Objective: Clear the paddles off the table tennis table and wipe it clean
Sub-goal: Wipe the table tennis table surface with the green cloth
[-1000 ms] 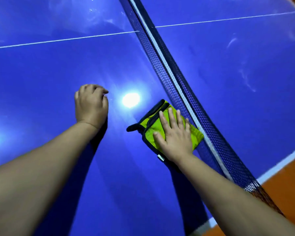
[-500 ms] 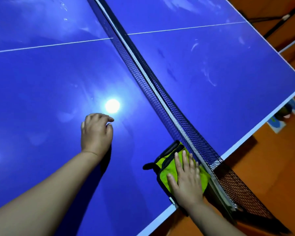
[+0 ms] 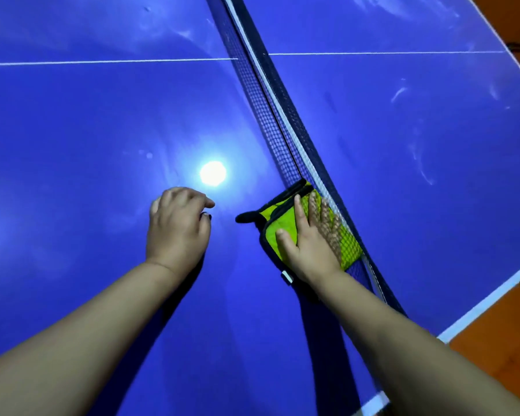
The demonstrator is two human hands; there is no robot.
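**One flat, one curled**

Head view: our right hand (image 3: 309,247) presses the green cloth (image 3: 272,230), fingers straight and spread, onto the table (image 3: 87,130) against the net (image 3: 269,115), near the right edge. Left of it, our left hand (image 3: 176,228) rests with fingers curled, empty.

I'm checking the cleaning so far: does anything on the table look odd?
Whitish smears streak the table half right of the net, so that side looks unwiped. Nothing looks spilled or damaged.
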